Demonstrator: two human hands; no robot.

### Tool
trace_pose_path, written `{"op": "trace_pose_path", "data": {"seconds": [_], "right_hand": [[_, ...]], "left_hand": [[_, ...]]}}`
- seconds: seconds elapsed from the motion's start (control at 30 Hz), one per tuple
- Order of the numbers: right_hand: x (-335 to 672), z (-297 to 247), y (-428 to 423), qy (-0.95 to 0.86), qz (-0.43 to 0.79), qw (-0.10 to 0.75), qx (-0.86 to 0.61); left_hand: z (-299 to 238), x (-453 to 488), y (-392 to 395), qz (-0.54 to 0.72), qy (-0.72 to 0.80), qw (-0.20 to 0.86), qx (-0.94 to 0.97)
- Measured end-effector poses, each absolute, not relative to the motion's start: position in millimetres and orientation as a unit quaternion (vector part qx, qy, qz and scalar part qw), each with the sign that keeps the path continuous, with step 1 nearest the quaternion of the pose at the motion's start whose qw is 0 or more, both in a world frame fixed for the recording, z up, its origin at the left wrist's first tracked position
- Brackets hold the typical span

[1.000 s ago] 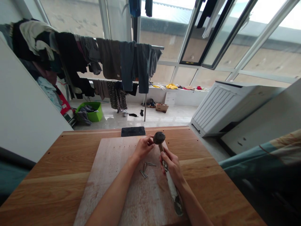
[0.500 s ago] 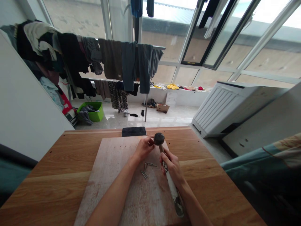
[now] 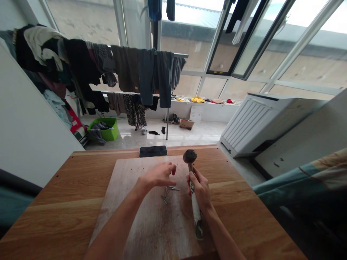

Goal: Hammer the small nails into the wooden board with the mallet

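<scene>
Clothes (image 3: pixel 99 125) lie in a green tub (image 3: pixel 111 133); right grip (image 3: pixel 200 186) clasps a hammer (image 3: pixel 195 209), left grip (image 3: pixel 159 174), released, hovers near nails (image 3: pixel 165 199).

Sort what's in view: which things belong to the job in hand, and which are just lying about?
In the job:
hammer, in the right hand
loose nails, near the left hand
board under the nails

Lying about:
phone on the table
green basket
cardboard box on the floor

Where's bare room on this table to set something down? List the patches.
Bare: the table left of the board, and right of the right hand and its hammer. Crowded: the board around the loose nails and the left hand; the far edge by the phone.
</scene>
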State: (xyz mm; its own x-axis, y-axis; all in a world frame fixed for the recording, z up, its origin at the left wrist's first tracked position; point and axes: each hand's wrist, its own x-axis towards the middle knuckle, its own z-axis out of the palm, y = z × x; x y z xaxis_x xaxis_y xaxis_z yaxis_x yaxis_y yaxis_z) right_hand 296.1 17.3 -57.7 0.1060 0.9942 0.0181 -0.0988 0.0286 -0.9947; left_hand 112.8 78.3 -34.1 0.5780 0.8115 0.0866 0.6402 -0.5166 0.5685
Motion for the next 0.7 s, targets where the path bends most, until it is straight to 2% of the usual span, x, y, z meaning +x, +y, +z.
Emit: {"op": "trace_pose_path", "data": {"seconds": [0.13, 0.33, 0.43, 0.6, 0.7], "right_hand": [[295.9, -58.8, 17.8, -0.458, 0.494, 0.550, -0.494], [295.3, -59.9, 17.7, -0.464, 0.493, 0.549, -0.491], [294.7, -59.3, 17.4, -0.457, 0.492, 0.545, -0.502], [294.3, -59.6, 18.2, -0.452, 0.499, 0.548, -0.497], [294.2, -60.4, 18.6, -0.451, 0.499, 0.548, -0.496]], "left_hand": [[-30.5, 119.5, 61.7, 0.086, 0.425, 0.239, 0.869], [-34.0, 120.8, 65.5, 0.115, 0.406, 0.272, 0.865], [-38.1, 114.0, 82.1, 0.193, 0.398, 0.315, 0.840], [-64.8, 109.7, 111.8, 0.438, 0.487, 0.341, 0.674], [-80.5, 111.5, 115.7, 0.466, 0.492, 0.347, 0.648]]}}
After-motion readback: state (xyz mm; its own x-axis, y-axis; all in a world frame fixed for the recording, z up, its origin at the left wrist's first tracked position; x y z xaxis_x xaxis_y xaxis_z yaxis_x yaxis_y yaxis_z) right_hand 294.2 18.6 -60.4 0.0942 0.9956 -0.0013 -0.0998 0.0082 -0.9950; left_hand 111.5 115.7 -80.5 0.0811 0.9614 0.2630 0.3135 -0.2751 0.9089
